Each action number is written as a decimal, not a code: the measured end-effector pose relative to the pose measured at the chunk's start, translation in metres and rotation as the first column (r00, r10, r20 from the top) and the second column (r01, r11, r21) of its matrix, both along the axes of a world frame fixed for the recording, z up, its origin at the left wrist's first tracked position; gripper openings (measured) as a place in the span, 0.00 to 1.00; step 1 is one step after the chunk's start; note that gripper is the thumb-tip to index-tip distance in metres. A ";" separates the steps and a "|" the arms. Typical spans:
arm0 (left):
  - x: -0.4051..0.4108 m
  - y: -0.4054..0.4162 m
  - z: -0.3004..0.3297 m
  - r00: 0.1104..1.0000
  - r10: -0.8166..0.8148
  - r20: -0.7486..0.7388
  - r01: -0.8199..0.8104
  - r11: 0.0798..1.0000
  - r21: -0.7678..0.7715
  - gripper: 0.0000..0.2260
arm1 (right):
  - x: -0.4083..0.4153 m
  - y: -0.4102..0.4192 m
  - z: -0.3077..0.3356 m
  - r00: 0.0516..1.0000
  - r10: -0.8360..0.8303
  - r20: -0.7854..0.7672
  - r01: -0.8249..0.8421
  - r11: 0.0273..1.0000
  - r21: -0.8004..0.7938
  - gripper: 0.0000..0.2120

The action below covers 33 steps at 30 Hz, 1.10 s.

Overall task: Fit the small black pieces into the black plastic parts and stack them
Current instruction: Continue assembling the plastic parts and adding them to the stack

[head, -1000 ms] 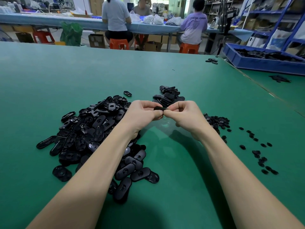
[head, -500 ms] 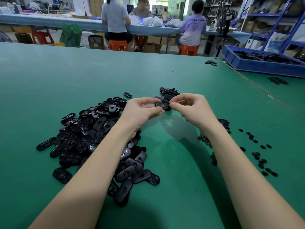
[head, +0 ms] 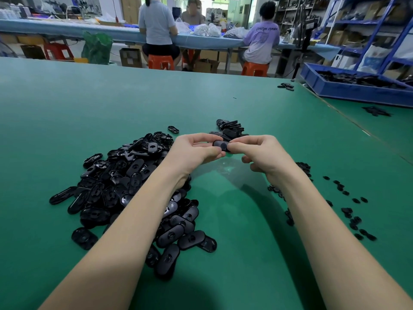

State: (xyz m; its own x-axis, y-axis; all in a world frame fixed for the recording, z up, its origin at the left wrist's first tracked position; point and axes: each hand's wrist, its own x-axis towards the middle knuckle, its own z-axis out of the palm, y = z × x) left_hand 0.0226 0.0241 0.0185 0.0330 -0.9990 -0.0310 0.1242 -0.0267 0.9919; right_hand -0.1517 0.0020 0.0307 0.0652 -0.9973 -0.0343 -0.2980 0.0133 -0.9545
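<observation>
Both hands hold one oval black plastic part [head: 221, 145] above the green table [head: 223, 209]. My left hand [head: 194, 153] pinches its left end and my right hand [head: 261, 153] pinches its right end, fingers curled. A big heap of loose oval parts [head: 125, 186] lies under and left of my left forearm. Just behind the hands sits a small stack of parts [head: 230, 129]. Small black pieces [head: 350, 211] lie scattered at the right, partly hidden by my right forearm.
A blue bin of black parts [head: 348, 86] stands at the far right on the adjoining table. A few parts [head: 286, 86] lie near the far edge. Three people sit at a long bench [head: 201, 41] behind, on orange stools.
The hands lifted slightly and moved away from me toward the stack; the held part has turned so its broad face now shows between the fingertips.
</observation>
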 end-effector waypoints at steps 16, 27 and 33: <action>-0.004 0.002 -0.006 0.990 -0.021 0.140 0.020 1.000 0.009 0.09 | 0.000 -0.001 -0.007 0.993 0.074 -0.094 -0.078 0.996 -0.049 0.06; 0.000 0.004 -0.007 0.980 -0.050 0.191 0.045 0.998 0.033 0.08 | 0.002 -0.004 -0.016 0.987 0.087 -0.136 -0.099 0.991 -0.089 0.05; -0.001 0.002 -0.010 0.952 -0.023 0.305 0.017 1.000 0.023 0.08 | 0.005 -0.003 -0.021 0.983 0.064 -0.173 -0.086 0.989 -0.119 0.07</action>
